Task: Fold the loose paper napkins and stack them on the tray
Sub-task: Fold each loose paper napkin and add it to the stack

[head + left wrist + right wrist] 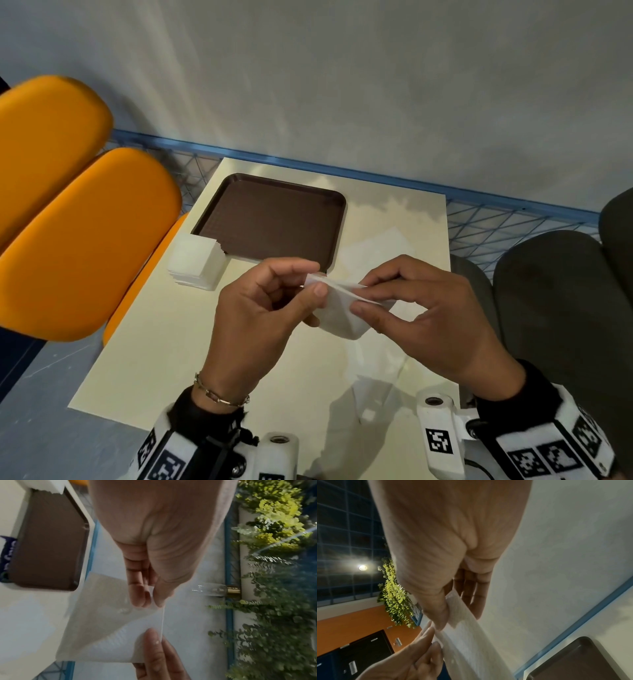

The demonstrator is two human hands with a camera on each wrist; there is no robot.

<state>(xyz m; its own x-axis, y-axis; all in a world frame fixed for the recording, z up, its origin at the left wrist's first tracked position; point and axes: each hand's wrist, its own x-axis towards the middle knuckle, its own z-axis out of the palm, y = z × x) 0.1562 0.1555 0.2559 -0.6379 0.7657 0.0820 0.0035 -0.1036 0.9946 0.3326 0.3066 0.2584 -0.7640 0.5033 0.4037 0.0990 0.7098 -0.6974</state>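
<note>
A white paper napkin (340,313) hangs in the air above the cream table, folded over along its top edge. My left hand (315,286) pinches its left top corner between thumb and forefinger. My right hand (358,298) pinches the same edge a little further right. The left wrist view shows the napkin (109,626) drooping below both pinches, with my left hand (152,601) at one corner. In the right wrist view the napkin (464,635) runs down from my right hand (447,616). The brown tray (274,219) lies bare beyond the hands. A stack of white napkins (195,262) sits at its near-left corner.
The cream table (164,342) ends at a blue mesh railing (496,219) and a grey wall behind. Two orange seat cushions (68,222) stand to the left. Dark grey cushions (565,301) are on the right.
</note>
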